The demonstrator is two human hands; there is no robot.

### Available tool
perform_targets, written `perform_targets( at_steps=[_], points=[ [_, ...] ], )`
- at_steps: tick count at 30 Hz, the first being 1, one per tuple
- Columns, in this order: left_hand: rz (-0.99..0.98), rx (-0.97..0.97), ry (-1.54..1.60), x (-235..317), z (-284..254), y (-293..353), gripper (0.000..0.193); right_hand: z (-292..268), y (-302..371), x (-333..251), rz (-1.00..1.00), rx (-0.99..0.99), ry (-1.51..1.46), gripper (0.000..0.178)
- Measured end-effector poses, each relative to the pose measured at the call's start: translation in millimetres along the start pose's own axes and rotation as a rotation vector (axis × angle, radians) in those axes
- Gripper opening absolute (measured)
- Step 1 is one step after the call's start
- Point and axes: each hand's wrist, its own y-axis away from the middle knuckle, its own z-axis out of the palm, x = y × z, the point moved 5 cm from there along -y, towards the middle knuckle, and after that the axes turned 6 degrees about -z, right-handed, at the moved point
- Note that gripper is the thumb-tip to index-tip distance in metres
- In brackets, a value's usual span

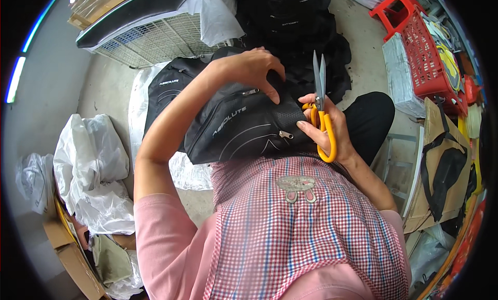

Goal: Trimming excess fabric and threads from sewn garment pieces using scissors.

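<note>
A black backpack [233,113] with zips, mesh panels and pale piping lies across my lap. My left hand [254,71] rests over its far upper part, thumb and fingers apart and curved; some fingertips are hidden against the dark fabric. In my right hand [334,128] is a pair of scissors [325,118] with orange-yellow handles. Its blades point away from me, nearly together, just right of the backpack. The right thumb and a finger reach toward the bag's mesh edge; whether they touch it I cannot tell.
More black bags [290,19] are piled on the floor ahead. A wire mesh crate [150,43] stands at the far left, and white plastic bags [91,165] lie at the left. On the right are a red plastic basket [420,56] and a cardboard sheet [420,196] with black straps.
</note>
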Motion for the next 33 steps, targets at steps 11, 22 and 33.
perform_targets(
  at_steps=[11,22,33],
  points=[
    [-0.417,-0.242,0.965,2,-6,3,0.022,-37,-3,-10,-0.163,-0.095,0.551,0.062],
    [-0.587,-0.13,1.05,16,-16,19,0.014,-17,-14,-32,-0.228,-0.246,0.706,0.057],
    [-0.561,-0.109,1.061,26,-14,16,0.016,-13,-8,-30,-0.29,-0.228,0.598,0.042]
  ],
)
